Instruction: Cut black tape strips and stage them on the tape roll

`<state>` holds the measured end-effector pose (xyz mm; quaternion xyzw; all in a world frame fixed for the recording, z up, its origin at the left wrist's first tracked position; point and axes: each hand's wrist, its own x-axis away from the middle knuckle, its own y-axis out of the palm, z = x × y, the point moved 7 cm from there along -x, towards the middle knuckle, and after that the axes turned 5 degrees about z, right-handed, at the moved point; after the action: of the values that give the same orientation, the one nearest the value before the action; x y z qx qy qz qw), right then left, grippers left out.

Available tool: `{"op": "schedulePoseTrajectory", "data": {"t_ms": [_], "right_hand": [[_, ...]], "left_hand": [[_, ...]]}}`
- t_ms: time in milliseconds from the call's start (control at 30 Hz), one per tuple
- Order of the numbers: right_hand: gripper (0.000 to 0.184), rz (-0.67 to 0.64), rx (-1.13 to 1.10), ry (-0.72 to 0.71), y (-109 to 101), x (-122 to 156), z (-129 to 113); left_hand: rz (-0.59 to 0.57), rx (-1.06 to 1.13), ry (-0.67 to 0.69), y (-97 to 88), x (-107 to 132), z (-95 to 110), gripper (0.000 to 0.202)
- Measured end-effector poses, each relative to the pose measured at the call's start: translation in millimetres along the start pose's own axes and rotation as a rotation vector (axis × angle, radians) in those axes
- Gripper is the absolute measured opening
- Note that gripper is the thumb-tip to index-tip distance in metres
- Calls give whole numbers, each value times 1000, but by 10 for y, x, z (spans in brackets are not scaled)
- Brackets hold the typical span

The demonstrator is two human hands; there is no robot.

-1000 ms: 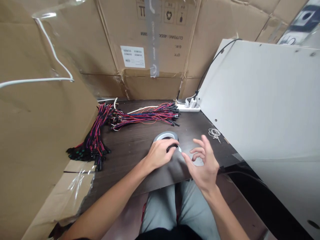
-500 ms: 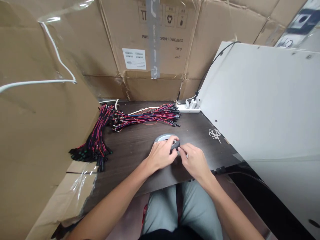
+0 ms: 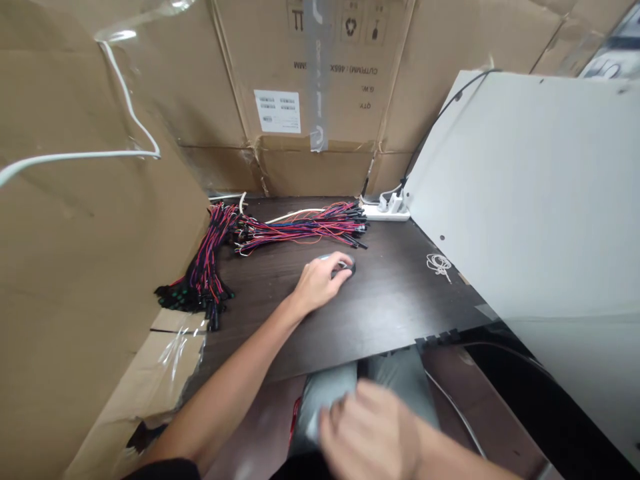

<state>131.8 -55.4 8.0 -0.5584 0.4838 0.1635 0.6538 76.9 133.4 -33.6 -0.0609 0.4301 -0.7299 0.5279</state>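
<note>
My left hand (image 3: 323, 280) is over the middle of the dark tabletop, its thumb and fingers closed around a grey roll of tape (image 3: 353, 266). Much of the roll is hidden under the fingers. Blurred by motion, my right hand (image 3: 367, 430) is in front of the table edge, above my lap, with its fingers curled in. I cannot make out what, if anything, is between them. Beyond the left hand lies a bundle of red, black and purple wires (image 3: 305, 231). A second wire bundle (image 3: 207, 257) lies to the left.
A white power strip (image 3: 385, 213) with plugs stands at the back. Thin white cord (image 3: 439, 265) lies coiled at the right, beside a white panel (image 3: 525, 200). Cardboard walls (image 3: 90, 267) close in the left and back. Black clips (image 3: 437, 339) sit along the front edge.
My right hand has left the tape roll and swung down toward my body, below the table edge. My left hand still grips the roll. The view has shifted slightly.
</note>
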Motion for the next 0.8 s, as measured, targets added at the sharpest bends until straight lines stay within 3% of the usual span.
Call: {"op": "schedulePoseTrajectory", "data": {"t_ms": [100, 167, 233, 267, 333, 433, 533, 800], "right_hand": [[22, 151, -184, 545, 45, 313, 143], [27, 211, -424, 921, 284, 712, 256], [42, 282, -671, 1326, 623, 1181, 311], [46, 406, -743, 1519, 744, 1413, 322], [48, 648, -847, 1759, 922, 1733, 310], [47, 899, -912, 1867, 984, 1918, 329], [48, 1033, -896, 1882, 904, 1978, 377], [48, 1073, -834, 1901, 899, 2040, 417]], "left_hand": [[-13, 3, -11, -8, -29, -42, 20], [-80, -53, 19, 49, -25, -19, 20], [-136, -99, 50, 106, -14, 6, 21], [-149, -112, 60, 125, -9, 14, 21], [-163, -125, 69, 146, -4, 17, 21], [-170, -139, 65, 155, -5, 6, 21], [-173, -148, 68, 158, -8, 3, 21], [-193, -123, 65, 190, -14, -5, 22]]}}
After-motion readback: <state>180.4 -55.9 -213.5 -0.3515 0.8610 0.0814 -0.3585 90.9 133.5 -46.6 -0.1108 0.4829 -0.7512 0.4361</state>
